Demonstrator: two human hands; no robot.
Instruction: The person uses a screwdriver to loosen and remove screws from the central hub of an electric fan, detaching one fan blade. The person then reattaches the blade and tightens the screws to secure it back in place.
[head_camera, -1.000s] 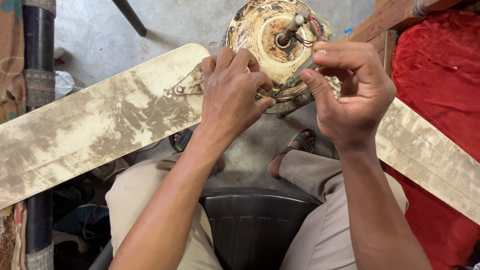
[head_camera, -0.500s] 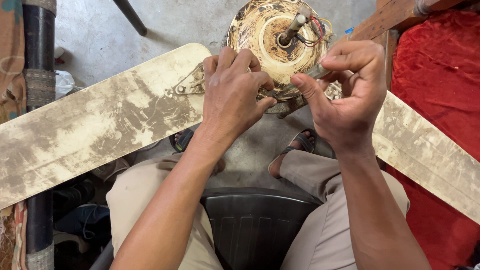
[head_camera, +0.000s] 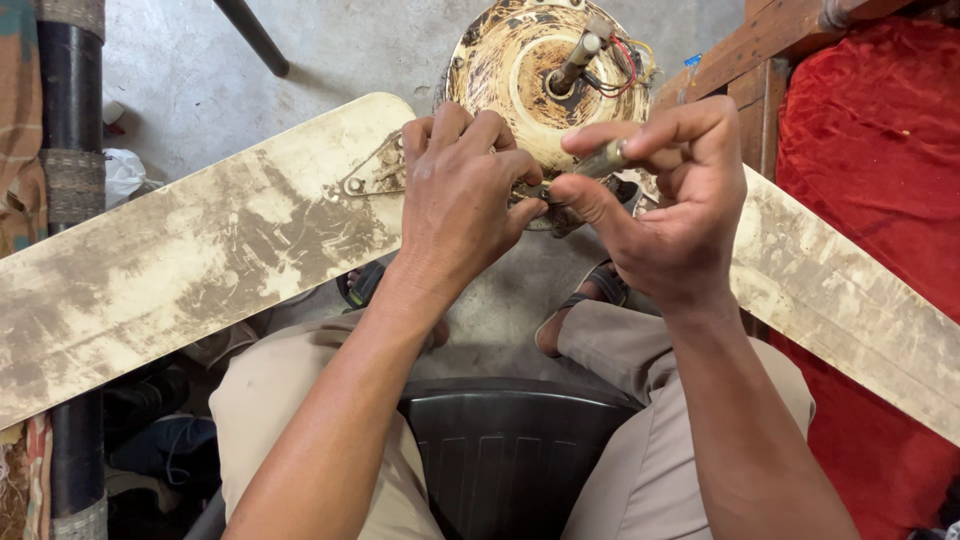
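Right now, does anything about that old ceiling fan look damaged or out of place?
Yes. The round cream metal fan motor is badly scuffed, with red and yellow wires hanging loose by its shaft. The long cream fan blade is streaked with dark grime. The left hand grips the hub; the right hand pinches a small metal tool.

Both forearms rise from the bottom edge toward twelve o'clock and converge near the frame's centre. The left hand (head_camera: 462, 205) lies palm down, knuckles up, fingers curled forward toward twelve and thumb stretched to three o'clock. The right hand (head_camera: 668, 205) sits just at its three o'clock, wrist bent, thumb and forefinger pinched together and pointing toward nine, the other fingers curled loosely behind.
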